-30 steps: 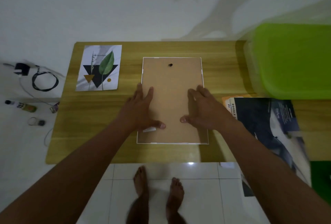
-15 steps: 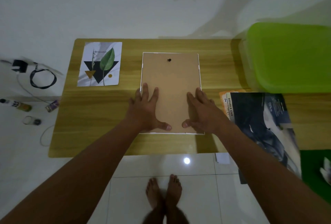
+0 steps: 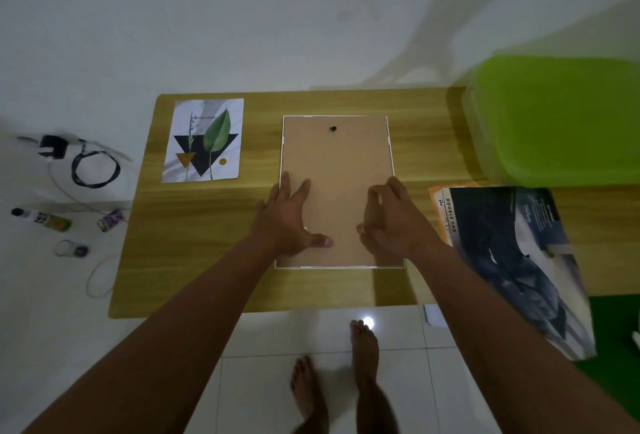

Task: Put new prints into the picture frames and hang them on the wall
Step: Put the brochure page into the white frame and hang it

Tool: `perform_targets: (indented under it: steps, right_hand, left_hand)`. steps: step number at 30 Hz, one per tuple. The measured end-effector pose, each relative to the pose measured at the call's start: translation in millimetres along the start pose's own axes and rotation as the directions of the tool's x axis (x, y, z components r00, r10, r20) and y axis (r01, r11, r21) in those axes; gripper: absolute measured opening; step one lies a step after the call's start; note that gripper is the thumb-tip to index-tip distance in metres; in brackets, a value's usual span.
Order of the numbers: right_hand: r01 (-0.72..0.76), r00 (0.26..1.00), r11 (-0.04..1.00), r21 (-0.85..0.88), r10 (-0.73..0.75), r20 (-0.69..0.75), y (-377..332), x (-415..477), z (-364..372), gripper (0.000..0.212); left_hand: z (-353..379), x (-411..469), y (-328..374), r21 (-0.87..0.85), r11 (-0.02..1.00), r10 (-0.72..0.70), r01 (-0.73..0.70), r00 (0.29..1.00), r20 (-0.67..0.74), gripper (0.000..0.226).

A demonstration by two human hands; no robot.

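A white picture frame (image 3: 337, 170) lies face down on the wooden table (image 3: 207, 246), its brown backing board up with a small dark hanger near the far edge. My left hand (image 3: 289, 217) lies flat on the board's left side, fingers spread. On the right side my right hand (image 3: 389, 222) has its fingers curled, their tips on the board near the frame's right edge. A leaf print (image 3: 204, 140) lies flat on the table to the left of the frame.
A green plastic bin (image 3: 561, 118) stands at the table's right end. A dark glossy magazine or poster (image 3: 512, 260) overhangs the front right. On the floor to the left are a charger with cable (image 3: 86, 163) and small bottles (image 3: 41, 218). A white wall lies beyond.
My right hand's fingers have gone from flat to curled on the board's right side. My left hand stays flat. The frame has not moved on the table.
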State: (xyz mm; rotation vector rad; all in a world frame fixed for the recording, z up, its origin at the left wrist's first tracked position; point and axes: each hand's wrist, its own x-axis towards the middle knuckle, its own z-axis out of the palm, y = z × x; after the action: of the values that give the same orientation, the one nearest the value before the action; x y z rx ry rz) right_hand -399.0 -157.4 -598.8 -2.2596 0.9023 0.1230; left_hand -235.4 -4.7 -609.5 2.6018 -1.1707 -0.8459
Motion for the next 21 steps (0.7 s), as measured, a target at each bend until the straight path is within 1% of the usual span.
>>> perform_targets:
  steps: [1,3,4,5,7,9,13,14,15,16,17,18,19,21]
  right_hand:
    - [-0.018,1.0,1.0,-0.019,0.018,-0.019,-1,1,-1,0.08]
    - [-0.087,0.996,0.991,-0.105,0.086,-0.012,-5,4,-4,0.099]
    - [-0.119,0.993,0.983,-0.14,0.12,-0.001,-6,6,-6,0.108]
    - [-0.14,0.989,0.979,-0.149,0.144,0.014,-7,7,-7,0.114]
    - [-0.148,0.987,0.982,-0.122,0.153,0.04,-7,9,-8,0.116]
    - [-0.153,0.986,0.984,-0.087,0.158,0.055,-6,10,-9,0.117]
    - [-0.17,0.983,0.984,-0.046,0.173,0.066,-6,11,-10,0.118]
    - [-0.175,0.982,0.984,-0.033,0.177,0.066,-6,11,-10,0.118]
    - [-0.182,0.981,0.983,-0.017,0.183,0.067,-6,12,-11,0.118]
    - [-0.192,0.979,0.981,-0.003,0.191,0.068,-6,12,-11,0.117]
    - [-0.198,0.978,0.98,0.006,0.197,0.068,-5,12,-12,0.114]
    - [-0.203,0.977,0.979,0.01,0.202,0.067,-5,12,-12,0.111]
    - [-0.208,0.976,0.978,0.015,0.206,0.065,-4,12,-13,0.11]
    - [-0.214,0.975,0.976,0.027,0.212,0.069,-2,12,-13,0.115]
  left_hand:
    - [-2,0,1,-0.056,0.998,-0.016,0.012,0.998,-0.056,0.116]
    - [-3,1,3,-0.158,0.986,-0.073,0.045,0.982,-0.176,0.098]
    - [-4,2,3,-0.191,0.979,-0.113,0.073,0.972,-0.207,0.092]
    - [-4,4,3,-0.211,0.973,-0.145,0.098,0.965,-0.22,0.089]
    - [-6,5,5,-0.23,0.964,-0.191,0.137,0.954,-0.231,0.09]
    - [-10,7,5,-0.261,0.948,-0.241,0.182,0.946,-0.217,0.093]
    - [-17,13,1,-0.36,0.901,-0.303,0.24,0.944,-0.128,0.099]
    - [-17,15,-2,-0.396,0.889,-0.302,0.232,0.945,-0.125,0.096]
    - [-17,15,-4,-0.448,0.868,-0.295,0.212,0.948,-0.123,0.084]
    - [-17,13,-5,-0.515,0.836,-0.283,0.187,0.952,-0.114,0.067]
    - [-18,11,-5,-0.59,0.791,-0.276,0.163,0.955,-0.106,0.051]
    - [-19,9,-5,-0.663,0.735,-0.279,0.144,0.955,-0.101,0.043]
    - [-21,6,-4,-0.712,0.691,-0.273,0.127,0.957,-0.095,0.042]
    - [-21,3,-4,-0.742,0.663,-0.242,0.098,0.966,-0.088,0.051]
